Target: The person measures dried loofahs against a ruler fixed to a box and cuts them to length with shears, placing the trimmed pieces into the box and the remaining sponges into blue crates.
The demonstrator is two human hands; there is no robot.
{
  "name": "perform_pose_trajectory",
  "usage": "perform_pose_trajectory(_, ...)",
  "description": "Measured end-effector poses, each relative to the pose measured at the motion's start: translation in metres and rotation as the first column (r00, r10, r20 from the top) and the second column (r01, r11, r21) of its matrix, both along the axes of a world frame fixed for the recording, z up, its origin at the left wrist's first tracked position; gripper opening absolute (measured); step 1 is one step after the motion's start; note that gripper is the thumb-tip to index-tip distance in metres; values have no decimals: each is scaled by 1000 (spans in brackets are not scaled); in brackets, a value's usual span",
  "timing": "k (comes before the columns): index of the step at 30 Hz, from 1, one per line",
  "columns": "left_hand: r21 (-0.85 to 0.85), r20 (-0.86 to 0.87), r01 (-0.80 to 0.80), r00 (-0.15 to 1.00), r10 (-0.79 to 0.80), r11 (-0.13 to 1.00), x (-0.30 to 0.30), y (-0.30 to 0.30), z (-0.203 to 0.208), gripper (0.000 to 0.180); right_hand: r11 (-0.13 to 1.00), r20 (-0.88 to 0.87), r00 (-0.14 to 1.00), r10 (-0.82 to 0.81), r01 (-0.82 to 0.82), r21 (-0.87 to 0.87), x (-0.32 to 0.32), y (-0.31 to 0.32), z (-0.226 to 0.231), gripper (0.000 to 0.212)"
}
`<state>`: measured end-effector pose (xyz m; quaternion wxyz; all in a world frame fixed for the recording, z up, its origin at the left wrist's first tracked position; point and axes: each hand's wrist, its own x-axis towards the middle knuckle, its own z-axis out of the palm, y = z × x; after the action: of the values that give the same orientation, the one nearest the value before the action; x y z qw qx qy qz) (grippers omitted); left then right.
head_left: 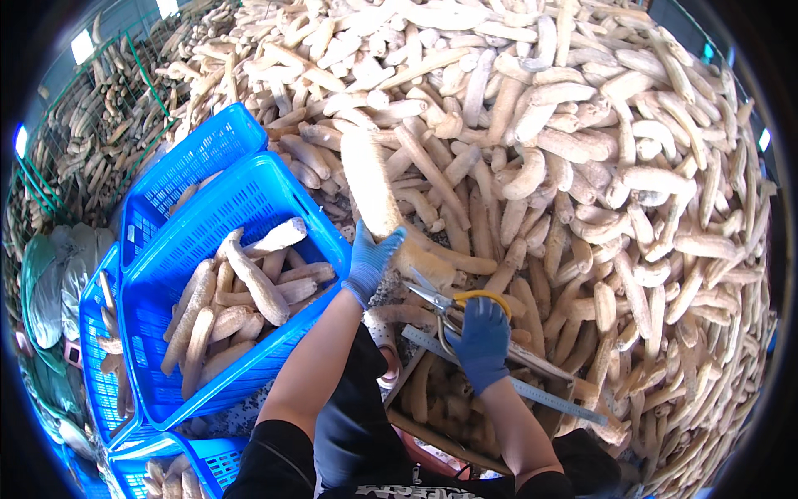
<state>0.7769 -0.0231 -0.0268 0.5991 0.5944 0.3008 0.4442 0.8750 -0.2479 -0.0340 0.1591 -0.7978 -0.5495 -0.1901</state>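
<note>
My left hand (pixel 371 259), in a blue glove, is closed round the lower end of a long pale dried loofah (pixel 366 179), which points up and away from me. In my right hand (pixel 484 339), also in a blue glove, is a pair of scissors (pixel 440 301) with yellow handles. Their blades are parted and point left, toward the lower end of the loofah. Just below the right hand lies a metal ruler (pixel 557 402) on the edge of a wooden frame.
A large pile of dried loofahs (pixel 573 166) fills the far side and right. On my left stands a blue plastic basket (pixel 299 220) with several loofahs in it, other blue baskets (pixel 195 162) around it. Green and clear bags (pixel 50 287) lie at the far left.
</note>
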Motion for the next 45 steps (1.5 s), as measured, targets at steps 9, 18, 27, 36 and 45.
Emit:
perform_pose_trajectory(9,-197,583,588,713,-388,784,1,-46,26,53,819,-772,-401,493,513,256,25,-74,-18,43)
perform_pose_trajectory(18,-136,452,540,780,-433,831,-5,-70,26,68,832,-881,-204,426,471,293,35,-57,28,30)
perform_pose_trajectory(27,-175,362,383,882,-303,907,-27,-31,12,51,941,-960,-220,174,323,97,68,-95,55,42)
perform_pose_trajectory(36,-365,101,304,952,-288,880,-22,-48,12,45,827,-942,83,326,457,327,87,-100,51,37)
perform_pose_trajectory(45,-598,63,473,833,-550,647,-15,-64,-14,56,560,-775,147,615,611,560,114,-137,38,24)
